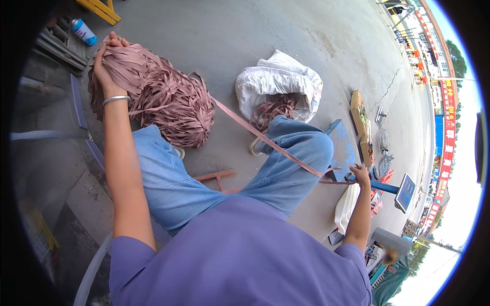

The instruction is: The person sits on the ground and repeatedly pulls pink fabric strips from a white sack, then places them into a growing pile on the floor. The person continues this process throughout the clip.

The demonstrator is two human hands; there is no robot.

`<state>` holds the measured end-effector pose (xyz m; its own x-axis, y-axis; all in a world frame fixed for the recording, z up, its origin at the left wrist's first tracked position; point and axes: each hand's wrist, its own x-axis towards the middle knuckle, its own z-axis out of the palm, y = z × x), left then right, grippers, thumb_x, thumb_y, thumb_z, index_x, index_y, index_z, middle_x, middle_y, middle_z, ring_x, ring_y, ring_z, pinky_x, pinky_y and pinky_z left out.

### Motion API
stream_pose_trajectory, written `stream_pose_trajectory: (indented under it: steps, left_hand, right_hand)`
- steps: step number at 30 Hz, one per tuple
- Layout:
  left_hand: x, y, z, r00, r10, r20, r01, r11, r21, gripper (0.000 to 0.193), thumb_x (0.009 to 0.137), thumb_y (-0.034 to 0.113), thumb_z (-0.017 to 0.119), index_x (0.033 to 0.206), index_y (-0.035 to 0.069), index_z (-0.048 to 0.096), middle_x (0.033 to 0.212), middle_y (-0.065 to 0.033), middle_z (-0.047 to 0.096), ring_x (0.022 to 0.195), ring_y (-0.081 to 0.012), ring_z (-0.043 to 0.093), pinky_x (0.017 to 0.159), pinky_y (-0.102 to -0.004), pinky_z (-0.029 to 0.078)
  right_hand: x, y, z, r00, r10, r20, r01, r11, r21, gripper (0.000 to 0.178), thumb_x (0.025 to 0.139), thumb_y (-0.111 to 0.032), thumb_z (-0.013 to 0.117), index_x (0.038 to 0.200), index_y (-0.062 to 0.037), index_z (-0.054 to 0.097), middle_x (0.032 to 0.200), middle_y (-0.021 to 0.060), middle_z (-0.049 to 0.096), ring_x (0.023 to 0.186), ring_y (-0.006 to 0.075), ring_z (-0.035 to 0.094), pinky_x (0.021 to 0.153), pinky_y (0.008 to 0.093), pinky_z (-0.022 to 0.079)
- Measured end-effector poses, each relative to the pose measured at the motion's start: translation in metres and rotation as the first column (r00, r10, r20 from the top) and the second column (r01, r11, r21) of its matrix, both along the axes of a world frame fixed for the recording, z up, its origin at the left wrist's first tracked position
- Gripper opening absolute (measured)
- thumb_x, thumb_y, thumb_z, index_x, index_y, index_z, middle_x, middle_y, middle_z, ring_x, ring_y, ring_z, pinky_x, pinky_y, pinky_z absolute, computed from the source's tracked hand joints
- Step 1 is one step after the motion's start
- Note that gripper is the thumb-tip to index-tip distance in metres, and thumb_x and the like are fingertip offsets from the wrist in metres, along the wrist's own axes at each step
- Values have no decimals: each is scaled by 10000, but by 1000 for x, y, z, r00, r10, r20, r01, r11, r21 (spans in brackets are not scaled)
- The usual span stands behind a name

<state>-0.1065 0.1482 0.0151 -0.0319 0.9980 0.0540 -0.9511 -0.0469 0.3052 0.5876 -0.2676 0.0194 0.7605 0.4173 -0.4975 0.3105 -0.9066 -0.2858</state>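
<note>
Right knee (309, 145) hid some pink strips (279, 106) inside the white sack (301, 71). Yellow frame (103, 13) was cut off by top edge. Distant red-yellow objects (419, 66) were too small to identify.

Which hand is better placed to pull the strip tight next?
Likely your right hand: it holds the strip well away from the pile, while your left hand lies against the pile.
</note>
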Motion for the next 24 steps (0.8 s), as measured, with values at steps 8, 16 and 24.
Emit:
stream_pose_trajectory:
  steps: [8, 16, 24]
  left_hand:
    - [7, -17, 1, 948, -266, -177, 280, 958, 60, 143, 781, 128, 527, 839, -2, 513, 1364, -293, 225, 1274, -337, 277, 913, -354, 415]
    - [34, -32, 20, 845, -449, -290, 486, 871, 69, 610, 733, 227, 602, 1225, -11, 331, 1427, -182, 84, 1244, -393, 299, 802, -336, 523]
    - [51, -37, -39, 577, -711, -402, 790, 611, 53, 480, 806, 329, 582, 1134, 8, 441, 1050, -132, 526, 969, -172, 506, 891, -346, 421]
  right_hand:
    - [-325, 239, 104, -205, 978, -39, -963, -195, 188, 158, 795, -181, 506, 796, -57, 604, 732, 139, 586, 704, 309, 563, 619, 390, 430]
    - [-433, 351, 146, -101, 991, -85, -742, -18, 670, 155, 790, -46, 571, 923, 22, 615, 790, 67, 646, 735, 118, 598, 726, 239, 462]
    - [-484, 391, 110, 94, 992, 83, -732, 13, 681, 169, 775, -142, 616, 904, -34, 636, 757, 62, 654, 667, 108, 595, 675, 252, 465]
